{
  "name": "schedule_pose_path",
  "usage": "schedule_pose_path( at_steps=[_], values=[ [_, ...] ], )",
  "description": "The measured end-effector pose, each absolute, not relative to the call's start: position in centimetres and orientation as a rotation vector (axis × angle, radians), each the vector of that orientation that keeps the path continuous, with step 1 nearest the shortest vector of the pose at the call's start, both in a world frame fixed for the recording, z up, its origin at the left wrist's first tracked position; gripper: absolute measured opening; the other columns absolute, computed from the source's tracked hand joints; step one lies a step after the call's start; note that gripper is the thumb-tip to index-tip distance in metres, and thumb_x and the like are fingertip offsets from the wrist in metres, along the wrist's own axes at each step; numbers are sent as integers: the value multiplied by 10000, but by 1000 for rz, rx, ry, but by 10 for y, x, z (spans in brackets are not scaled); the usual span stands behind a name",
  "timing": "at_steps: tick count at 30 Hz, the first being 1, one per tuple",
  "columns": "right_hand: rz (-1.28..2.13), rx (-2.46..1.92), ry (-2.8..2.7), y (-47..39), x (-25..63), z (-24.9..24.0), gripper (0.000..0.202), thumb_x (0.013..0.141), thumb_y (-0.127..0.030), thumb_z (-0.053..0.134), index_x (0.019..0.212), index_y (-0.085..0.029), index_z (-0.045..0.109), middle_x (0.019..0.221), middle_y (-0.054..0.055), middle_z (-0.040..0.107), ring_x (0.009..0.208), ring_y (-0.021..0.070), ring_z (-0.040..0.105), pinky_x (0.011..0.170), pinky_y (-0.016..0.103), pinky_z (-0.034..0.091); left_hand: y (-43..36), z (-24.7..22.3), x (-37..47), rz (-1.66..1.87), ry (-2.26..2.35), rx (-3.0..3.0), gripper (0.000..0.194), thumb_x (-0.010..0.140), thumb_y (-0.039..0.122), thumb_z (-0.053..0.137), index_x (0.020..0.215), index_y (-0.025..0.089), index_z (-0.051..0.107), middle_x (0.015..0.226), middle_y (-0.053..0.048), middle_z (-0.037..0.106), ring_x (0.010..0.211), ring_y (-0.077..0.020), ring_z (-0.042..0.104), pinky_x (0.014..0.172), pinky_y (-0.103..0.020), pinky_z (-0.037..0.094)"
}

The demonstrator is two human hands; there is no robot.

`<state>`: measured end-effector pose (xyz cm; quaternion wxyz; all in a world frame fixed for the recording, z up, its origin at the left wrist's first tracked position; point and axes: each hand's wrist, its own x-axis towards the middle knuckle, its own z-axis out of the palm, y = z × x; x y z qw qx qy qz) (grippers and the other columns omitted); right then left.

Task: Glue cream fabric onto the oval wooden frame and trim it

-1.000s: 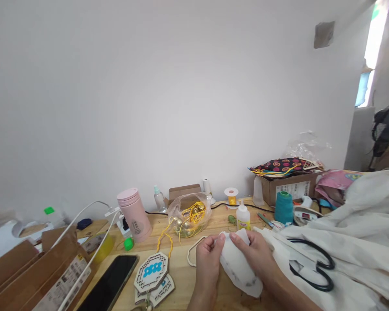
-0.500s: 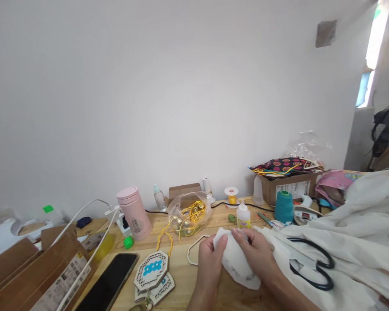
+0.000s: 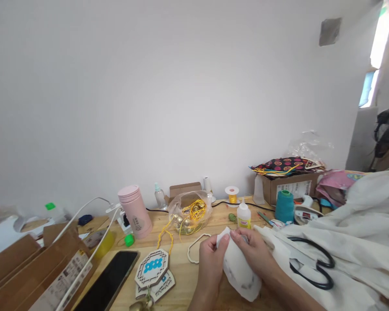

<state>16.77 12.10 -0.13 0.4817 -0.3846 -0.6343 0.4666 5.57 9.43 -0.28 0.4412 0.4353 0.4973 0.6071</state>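
Note:
A thin white piece of cloth or paper (image 3: 241,270) with faint grey markings is pinched along its upper edge by both hands. My left hand (image 3: 212,261) is closed on its left corner, thumb on top. My right hand (image 3: 254,250) grips the same edge just beside it, thumb and fingers pressed together. The sheet hangs down toward the table's front edge. Beyond my right hand stands a white glue bottle (image 3: 244,215) with a yellow label. A thin white frame outline (image 3: 193,248) lies left of my left hand.
Octagonal wooden pendants (image 3: 152,268) and a phone (image 3: 108,280) lie to the left, near a pink thermos (image 3: 135,211). Behind is a plastic bag of gold bells and yellow cord (image 3: 191,214). Scissors with black handles (image 3: 324,263) rest on white fabric (image 3: 369,220) beside teal thread (image 3: 284,206).
Both hands have shifted slightly with the white sheet, whose lower end now hangs a little lower. The hands have come closer together at its top edge.

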Motion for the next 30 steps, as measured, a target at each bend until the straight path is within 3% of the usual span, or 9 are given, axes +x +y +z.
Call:
schedule_pose_path(
  at_steps=[7,11,16,25,30],
  values=[
    [1514,-815,-1341,115,168,4,344,644,-492,578,592,-157,518,549,-29,470,516,108,404,488,219,308,92,0,51,1519,1268,988,317,633,429,618,564,125,561,465,38,496,436,-72,376,411,-197,297],
    [1343,-839,-1475,116,167,2,319,669,-469,563,597,-160,527,573,-22,466,556,122,416,500,222,325,91,2,51,1528,1249,958,316,649,445,600,599,133,582,473,35,523,450,-84,421,424,-199,330],
    [1097,-832,-1647,117,166,-1,330,756,-445,467,604,-166,555,619,8,524,613,151,458,553,245,369,94,0,49,1510,1222,917,292,554,379,703,634,107,632,526,-6,596,479,-109,477,463,-223,370],
    [1099,-914,-1544,122,168,-3,331,729,-471,490,594,-170,518,558,-20,468,540,129,419,493,230,339,94,0,51,1517,1008,816,312,658,431,609,584,128,598,457,11,557,456,-92,463,446,-200,334],
    [1180,-908,-1449,124,169,-2,353,707,-505,497,605,-167,518,561,-15,484,533,130,429,488,231,346,94,2,51,1532,973,817,424,755,512,435,742,137,633,564,-21,613,520,-124,520,496,-235,385]
  ],
)
